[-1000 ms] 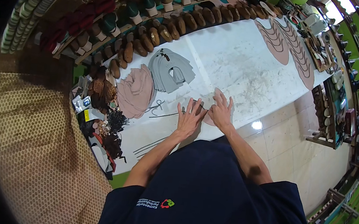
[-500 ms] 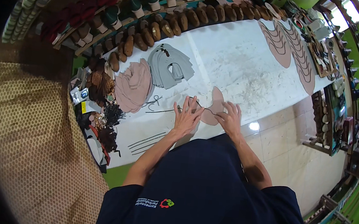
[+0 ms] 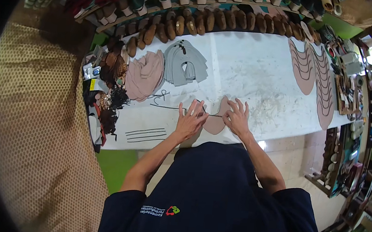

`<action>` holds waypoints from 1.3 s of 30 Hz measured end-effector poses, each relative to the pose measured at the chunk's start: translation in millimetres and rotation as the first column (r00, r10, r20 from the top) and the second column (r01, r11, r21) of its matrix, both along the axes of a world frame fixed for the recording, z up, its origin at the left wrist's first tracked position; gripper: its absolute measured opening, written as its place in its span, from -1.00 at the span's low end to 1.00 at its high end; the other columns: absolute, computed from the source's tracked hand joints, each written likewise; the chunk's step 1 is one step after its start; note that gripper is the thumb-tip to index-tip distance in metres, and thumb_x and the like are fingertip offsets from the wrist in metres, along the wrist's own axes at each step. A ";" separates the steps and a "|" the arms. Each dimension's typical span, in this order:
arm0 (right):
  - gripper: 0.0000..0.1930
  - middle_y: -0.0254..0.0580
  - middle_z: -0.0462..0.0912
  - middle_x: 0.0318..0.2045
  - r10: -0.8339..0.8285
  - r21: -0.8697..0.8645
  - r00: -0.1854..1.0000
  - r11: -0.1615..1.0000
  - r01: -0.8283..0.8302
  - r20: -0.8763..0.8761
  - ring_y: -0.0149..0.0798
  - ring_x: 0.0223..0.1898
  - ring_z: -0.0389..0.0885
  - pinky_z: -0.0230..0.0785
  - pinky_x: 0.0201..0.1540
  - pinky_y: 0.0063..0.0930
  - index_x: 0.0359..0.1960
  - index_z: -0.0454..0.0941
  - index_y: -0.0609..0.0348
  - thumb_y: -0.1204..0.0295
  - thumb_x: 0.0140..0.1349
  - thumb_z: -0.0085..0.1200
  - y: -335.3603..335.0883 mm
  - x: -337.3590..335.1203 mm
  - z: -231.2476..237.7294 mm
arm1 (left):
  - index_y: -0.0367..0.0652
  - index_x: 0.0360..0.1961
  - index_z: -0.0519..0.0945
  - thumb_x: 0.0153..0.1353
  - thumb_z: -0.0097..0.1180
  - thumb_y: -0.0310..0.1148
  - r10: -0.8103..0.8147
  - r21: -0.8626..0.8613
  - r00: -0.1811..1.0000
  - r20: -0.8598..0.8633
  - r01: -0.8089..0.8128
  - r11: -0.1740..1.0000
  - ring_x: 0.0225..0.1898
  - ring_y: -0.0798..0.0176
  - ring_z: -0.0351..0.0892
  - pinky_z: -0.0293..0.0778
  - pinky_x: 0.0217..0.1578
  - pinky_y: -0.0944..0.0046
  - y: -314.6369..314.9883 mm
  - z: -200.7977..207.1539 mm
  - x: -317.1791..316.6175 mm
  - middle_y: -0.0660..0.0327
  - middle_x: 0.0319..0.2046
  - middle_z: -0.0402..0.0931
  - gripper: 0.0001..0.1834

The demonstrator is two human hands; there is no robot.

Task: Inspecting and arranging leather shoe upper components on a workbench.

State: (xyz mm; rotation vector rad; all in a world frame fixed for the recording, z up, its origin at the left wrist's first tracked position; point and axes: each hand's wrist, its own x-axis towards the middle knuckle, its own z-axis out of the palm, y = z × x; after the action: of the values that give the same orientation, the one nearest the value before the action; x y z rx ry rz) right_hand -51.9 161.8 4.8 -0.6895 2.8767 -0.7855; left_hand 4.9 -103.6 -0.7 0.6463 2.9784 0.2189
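Note:
A pinkish-tan curved cut piece (image 3: 215,125), which looks like leather, lies flat near the table's front edge between my hands. Across it runs a thin dark strip (image 3: 214,115), drawn nearly straight. My left hand (image 3: 190,120) pinches the strip at the piece's left side, its other fingers spread. At the right side my right hand (image 3: 238,118) has thumb and index finger closed on the strip, the remaining fingers raised. A thin dark length (image 3: 164,106) reaches out leftward from my left hand. Part of the piece is hidden under my fingers.
Several loose dark strips (image 3: 145,135) lie front left. Behind them are stacked pink pieces (image 3: 144,77) and fanned grey pieces (image 3: 178,63). Overlapping pink pieces with dark curved edges (image 3: 324,92) lie far right. Brown shoe lasts (image 3: 230,20) line the back; cluttered materials (image 3: 113,79) fill the left end.
The strip between my hands has gone from curved to nearly straight across the piece. My hands stay close to the piece, while the whole view has shifted and turned slightly.

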 end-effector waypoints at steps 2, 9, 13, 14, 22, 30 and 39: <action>-0.82 -0.19 0.49 0.35 0.035 -0.007 0.999 0.999 -0.035 -0.020 0.09 0.54 0.15 -0.24 0.55 0.41 -0.47 0.73 0.09 0.29 0.21 0.26 1.3 -7.1 -1.6 | 0.46 0.33 0.56 0.40 0.20 -0.08 0.033 -0.014 0.999 -0.016 -0.033 0.999 0.67 -0.07 -0.25 -0.31 0.39 -0.71 5.1 -0.1 3.5 0.19 0.67 -0.10 -0.53; -0.81 -0.18 0.47 0.39 0.127 -0.032 0.991 0.991 -0.128 -0.037 0.09 0.54 0.15 -0.23 0.54 0.40 -0.47 0.74 0.08 0.27 0.21 0.25 8.5 -18.4 -8.7 | 0.46 0.38 0.50 0.32 0.24 -0.29 0.163 -0.090 0.984 0.074 -0.157 0.984 0.69 -0.08 -0.32 -0.36 0.39 -0.69 28.5 8.4 7.7 0.20 0.69 -0.19 -0.39; -0.81 -0.17 0.47 0.39 0.167 -0.023 0.986 0.986 -0.167 -0.030 0.10 0.54 0.15 -0.23 0.54 0.40 -0.46 0.74 0.08 0.27 0.22 0.24 7.6 -22.0 -8.6 | 0.48 0.40 0.49 0.31 0.22 -0.37 0.226 -0.007 0.974 0.023 -0.225 0.974 0.69 -0.11 -0.33 -0.36 0.39 -0.69 35.8 5.2 14.4 0.20 0.69 -0.20 -0.34; -0.80 -0.17 0.47 0.39 0.170 -0.025 0.985 0.985 -0.170 -0.027 0.10 0.55 0.15 -0.24 0.54 0.41 -0.46 0.74 0.08 0.27 0.23 0.24 8.3 -23.0 -8.5 | 0.48 0.40 0.49 0.31 0.22 -0.37 0.230 -0.006 0.973 0.021 -0.230 0.973 0.69 -0.11 -0.33 -0.36 0.39 -0.69 37.6 5.4 14.4 0.20 0.69 -0.20 -0.34; -0.78 -0.16 0.48 0.37 0.194 -0.011 0.981 0.981 -0.195 -0.027 0.11 0.54 0.15 -0.26 0.54 0.40 -0.44 0.75 0.10 0.26 0.24 0.22 9.7 -28.4 -9.1 | 0.37 0.30 0.62 0.28 0.16 -0.45 0.286 0.063 0.952 0.112 -0.294 0.954 0.68 -0.05 -0.27 -0.32 0.40 -0.71 47.8 8.5 15.1 0.24 0.69 -0.19 -0.41; -0.75 -0.14 0.49 0.36 0.238 0.004 0.971 0.971 -0.238 -0.035 0.11 0.54 0.14 -0.29 0.55 0.42 -0.46 0.75 0.12 0.24 0.25 0.19 4.1 -39.5 -8.7 | 0.46 0.41 0.51 0.35 0.15 -0.46 0.319 -0.021 0.942 0.107 -0.319 0.948 0.69 -0.07 -0.30 -0.32 0.38 -0.71 52.9 2.9 22.2 0.19 0.70 -0.21 -0.34; -0.80 -0.14 0.49 0.36 0.264 0.048 0.964 0.963 -0.265 0.026 0.10 0.56 0.12 -0.28 0.57 0.38 -0.43 0.79 0.09 0.27 0.22 0.24 5.0 -44.0 -5.8 | 0.45 0.41 0.51 0.32 0.16 -0.26 0.350 0.043 0.919 0.183 -0.363 0.931 0.69 -0.07 -0.33 -0.33 0.36 -0.74 65.2 7.8 25.0 0.17 0.70 -0.22 -0.38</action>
State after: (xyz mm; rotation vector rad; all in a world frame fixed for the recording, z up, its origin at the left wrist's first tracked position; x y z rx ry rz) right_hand -95.9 166.8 -0.9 -1.0263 2.6970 -0.6745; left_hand 29.8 -38.4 7.1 0.0740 2.9039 0.3929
